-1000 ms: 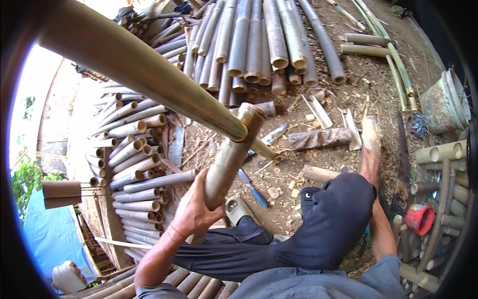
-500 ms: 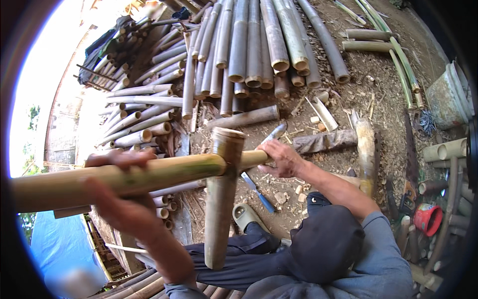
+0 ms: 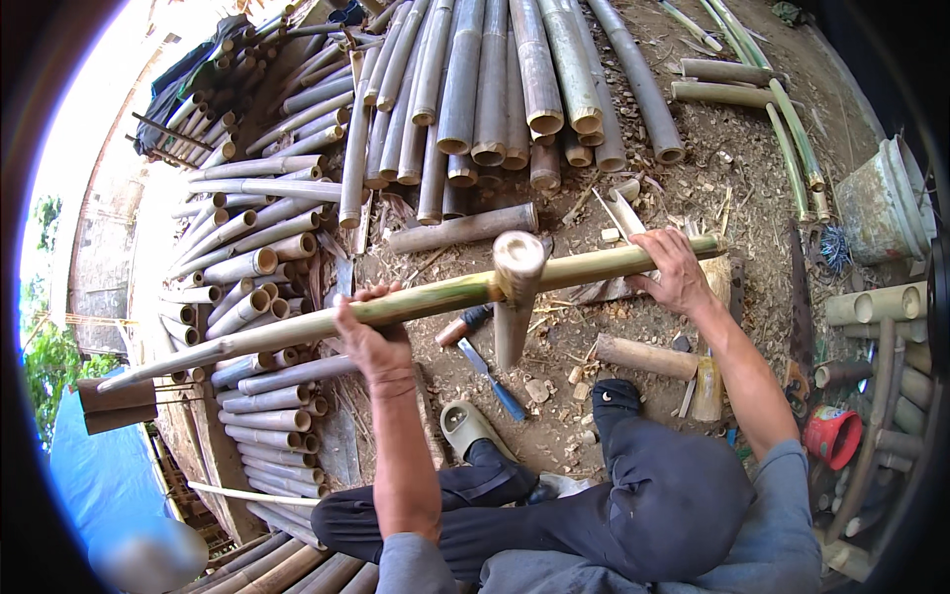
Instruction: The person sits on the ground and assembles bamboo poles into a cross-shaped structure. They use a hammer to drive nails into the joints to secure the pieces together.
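A long bamboo pole (image 3: 424, 303), pale with green streaks, slants across the view, its far left end tapering and its right end higher. Around its middle sits a short, thick bamboo crosspiece (image 3: 520, 259); the pole passes through it, and its lower end hangs toward the ground. My left hand (image 3: 374, 342) is closed on the pole left of the crosspiece, thumb in front and fingers behind. Near the pole's right end, my right hand (image 3: 679, 272) grips it from above. Below the crosspiece, a blue-handled chisel-like blade (image 3: 495, 384) and a brown wooden handle (image 3: 457, 329) lie on the ground.
Stacked bamboo poles (image 3: 267, 396) fill the left side, with long poles (image 3: 534, 79) at the far side. Wood chips litter the dirt floor. A cut bamboo piece (image 3: 645, 356) lies near my foot. At the right stand a dirty whitish bucket (image 3: 881, 203) and a red container (image 3: 833, 438).
The pole and crosspiece have moved right and away from me, with both hands on the pole. The pole's right end has risen in view, and the crosspiece now appears shorter, its top turned toward me.
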The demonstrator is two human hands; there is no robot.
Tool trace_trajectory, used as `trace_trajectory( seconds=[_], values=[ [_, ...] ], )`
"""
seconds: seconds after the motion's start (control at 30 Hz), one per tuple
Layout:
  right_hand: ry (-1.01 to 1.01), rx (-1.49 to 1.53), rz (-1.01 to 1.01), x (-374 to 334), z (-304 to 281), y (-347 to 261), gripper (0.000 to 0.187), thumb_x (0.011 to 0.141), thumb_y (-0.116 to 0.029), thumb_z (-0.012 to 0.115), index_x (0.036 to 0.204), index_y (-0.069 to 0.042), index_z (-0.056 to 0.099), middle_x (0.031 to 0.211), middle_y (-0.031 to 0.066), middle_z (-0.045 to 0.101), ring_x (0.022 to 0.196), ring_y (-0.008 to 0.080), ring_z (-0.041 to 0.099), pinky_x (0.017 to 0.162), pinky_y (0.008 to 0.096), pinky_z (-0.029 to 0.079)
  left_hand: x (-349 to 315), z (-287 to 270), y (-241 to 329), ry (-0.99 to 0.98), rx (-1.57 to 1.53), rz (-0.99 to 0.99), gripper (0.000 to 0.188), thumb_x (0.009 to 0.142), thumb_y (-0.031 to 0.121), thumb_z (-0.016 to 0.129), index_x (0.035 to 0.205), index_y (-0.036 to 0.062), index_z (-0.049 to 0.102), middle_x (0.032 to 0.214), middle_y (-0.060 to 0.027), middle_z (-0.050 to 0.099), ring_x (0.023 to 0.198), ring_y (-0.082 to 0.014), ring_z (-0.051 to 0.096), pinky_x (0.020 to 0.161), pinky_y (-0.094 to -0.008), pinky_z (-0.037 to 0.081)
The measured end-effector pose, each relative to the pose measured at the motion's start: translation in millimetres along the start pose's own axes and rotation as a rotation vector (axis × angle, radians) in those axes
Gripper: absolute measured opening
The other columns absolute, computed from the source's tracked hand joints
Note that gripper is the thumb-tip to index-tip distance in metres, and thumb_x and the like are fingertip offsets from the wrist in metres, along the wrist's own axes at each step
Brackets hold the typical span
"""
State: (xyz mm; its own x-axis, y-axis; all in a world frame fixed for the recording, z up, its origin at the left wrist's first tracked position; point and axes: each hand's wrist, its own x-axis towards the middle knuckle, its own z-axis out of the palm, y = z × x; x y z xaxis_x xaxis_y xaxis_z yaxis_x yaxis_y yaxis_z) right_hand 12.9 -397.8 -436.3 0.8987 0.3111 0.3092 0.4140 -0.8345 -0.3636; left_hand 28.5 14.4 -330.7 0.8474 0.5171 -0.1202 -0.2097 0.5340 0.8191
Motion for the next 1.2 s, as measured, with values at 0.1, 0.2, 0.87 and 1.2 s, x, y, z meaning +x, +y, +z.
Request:
trace_trajectory(
  seconds=[0.1, 0.2, 0.87, 1.2],
  values=[
    [0.128, -0.143, 0.021, -12, 22, 20, 0.064, 0.086, -0.051, 0.067, 0.133, -0.009, 0.052, 0.123, 0.0138, 0.057, 0.119, 0.0285, 0.053, 0.112, 0.0487, 0.035, 13, -3, -29, 0.034, -0.121, -0.047, 0.031, 0.093, 0.037, 0.063, 0.092, 0.0079, 0.052, 0.083, -0.0051, 0.058, 0.083, -0.0215, 0.061, 0.09, -0.0525, 0.053],
    [0.361, -0.143, 0.092, -9, 50, -13, 0.071, 0.087, -0.049, 0.067, 0.137, -0.004, 0.046, 0.127, 0.0173, 0.052, 0.121, 0.031, 0.05, 0.109, 0.0464, 0.039, 43, -6, -35, 0.081, -0.124, -0.055, 0.032, 0.091, 0.036, 0.065, 0.093, 0.0067, 0.053, 0.084, -0.0056, 0.059, 0.084, -0.0227, 0.062, 0.088, -0.0536, 0.054],
    [-0.112, 0.942, 0.585, -9, 126, -144, 0.069, 0.076, -0.026, 0.065, 0.132, 0.004, 0.038, 0.106, 0.025, 0.059, 0.095, 0.0357, 0.063, 0.086, 0.0425, 0.051, 53, -48, -115, 0.367, 0.032, -0.391, 0.037, 0.092, 0.042, 0.065, 0.103, 0.0083, 0.055, 0.095, -0.0068, 0.064, 0.092, -0.0261, 0.063, 0.083, -0.0444, 0.054],
    [-0.16, 0.856, 0.726, -49, 133, -120, 0.07, 0.08, -0.031, 0.064, 0.133, 0.006, 0.038, 0.098, 0.0216, 0.062, 0.087, 0.0326, 0.063, 0.08, 0.0422, 0.051, 31, -50, -101, -0.797, 1.566, -0.75, 0.067, 0.082, 0.031, 0.076, 0.136, 0.0025, 0.047, 0.121, -0.0199, 0.061, 0.11, -0.0278, 0.062, 0.097, -0.0399, 0.05]
  ],
)
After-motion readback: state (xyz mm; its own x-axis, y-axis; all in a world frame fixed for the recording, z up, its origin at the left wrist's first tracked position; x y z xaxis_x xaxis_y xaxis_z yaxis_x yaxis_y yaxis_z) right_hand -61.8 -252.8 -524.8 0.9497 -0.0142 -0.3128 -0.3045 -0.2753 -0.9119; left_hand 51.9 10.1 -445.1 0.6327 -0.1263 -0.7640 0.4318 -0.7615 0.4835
